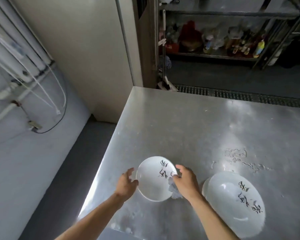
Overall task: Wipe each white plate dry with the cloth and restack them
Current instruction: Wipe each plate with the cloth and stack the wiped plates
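Left hand (pixel 126 183) set against the left rim of the small white plate (pixel 154 181), fingers loosely spread, nothing clasped. Right hand (pixel 185 182) curled at that plate's right rim, crumpled cloth (pixel 174 190) pinched against the edge. Just right of that plate, stacked on the steel table (pixel 180 127): larger white plates (pixel 232 201). Farther right and beyond, scattered water droplets (pixel 237 156).

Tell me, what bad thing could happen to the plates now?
The left plate is close to the table edge; a bump might knock it off. The left hand looks loose at its rim, so it could slip. Water drops on the table might wet the cloth.
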The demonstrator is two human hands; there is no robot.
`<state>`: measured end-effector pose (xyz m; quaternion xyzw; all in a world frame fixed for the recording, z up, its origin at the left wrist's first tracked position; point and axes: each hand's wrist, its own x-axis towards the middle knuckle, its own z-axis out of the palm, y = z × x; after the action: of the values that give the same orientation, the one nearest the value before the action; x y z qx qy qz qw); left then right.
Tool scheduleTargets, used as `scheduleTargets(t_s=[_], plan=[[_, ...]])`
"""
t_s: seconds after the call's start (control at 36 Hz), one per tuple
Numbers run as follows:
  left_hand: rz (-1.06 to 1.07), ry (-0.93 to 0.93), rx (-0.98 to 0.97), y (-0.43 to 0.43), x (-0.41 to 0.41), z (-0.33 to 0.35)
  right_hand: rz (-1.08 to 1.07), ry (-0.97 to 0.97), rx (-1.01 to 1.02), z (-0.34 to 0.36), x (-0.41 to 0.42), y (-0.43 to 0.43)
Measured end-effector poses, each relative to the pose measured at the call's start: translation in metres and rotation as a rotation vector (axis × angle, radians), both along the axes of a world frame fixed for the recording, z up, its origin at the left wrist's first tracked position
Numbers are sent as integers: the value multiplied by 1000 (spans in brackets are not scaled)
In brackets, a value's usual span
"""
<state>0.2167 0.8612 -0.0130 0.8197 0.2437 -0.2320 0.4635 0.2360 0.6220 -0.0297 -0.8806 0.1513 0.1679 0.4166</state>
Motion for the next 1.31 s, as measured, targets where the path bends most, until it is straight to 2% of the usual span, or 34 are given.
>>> scheduleTargets(t_s=[0.14,0.25,0.58,0.83,1.0,1.31], plan=[[182,115,-328,19,-12,-6,31,112,-67,-19,-10,20],[173,123,-379,23,-14,-10,35,131,-109,-25,-14,23],[94,151,-327,21,-2,-5,-26,99,-119,-32,-9,23],[110,204,-405,23,0,9,-84,101,-83,-31,-8,24],[32,193,-318,13,5,8,-123,89,-59,-26,-8,26],[134,200,-266,15,14,13,-257,127,17,-23,-8,27]])
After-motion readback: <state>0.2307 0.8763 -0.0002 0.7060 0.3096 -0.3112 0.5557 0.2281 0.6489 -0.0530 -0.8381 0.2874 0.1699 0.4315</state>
